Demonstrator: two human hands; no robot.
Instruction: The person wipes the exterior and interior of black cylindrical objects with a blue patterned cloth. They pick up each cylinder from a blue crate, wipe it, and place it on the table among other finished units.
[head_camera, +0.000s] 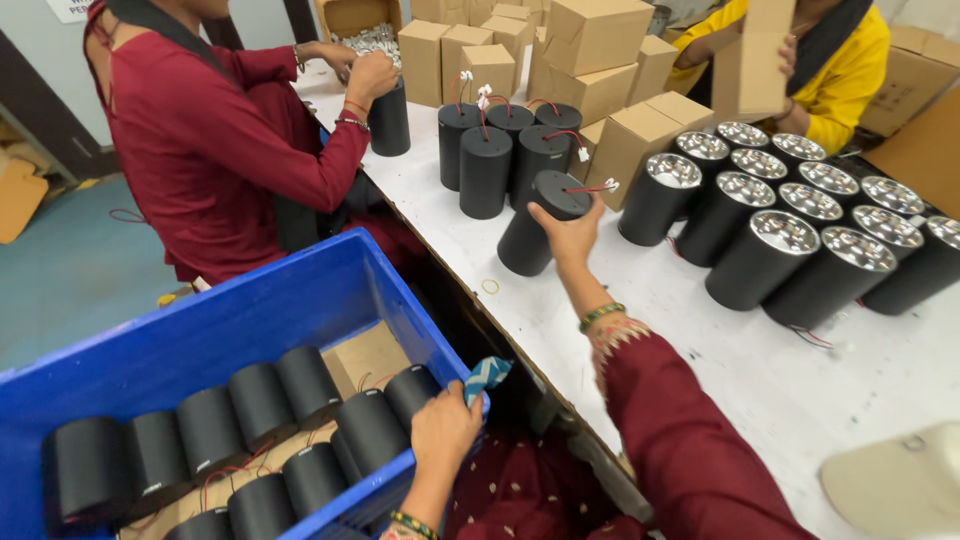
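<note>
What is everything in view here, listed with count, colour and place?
blue crate: one, blue, lower left, beside the table
cylinders in crate: about a dozen, black, lying on cardboard
upright cylinders: about five, black, red wires, table middle
reflector cylinders: about a dozen, black with silver insides, table right
cardboard boxes: many, brown, table's far side
table: one, white
co-workers: two, one in red, one in yellow
left hand: on the crate rim
right hand: holding a tilted black cylinder

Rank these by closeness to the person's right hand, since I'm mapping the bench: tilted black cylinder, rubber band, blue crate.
From the right hand:
1. Tilted black cylinder, in its grip.
2. Rubber band, on the table just left.
3. Blue crate, lower left, off the table.
</note>
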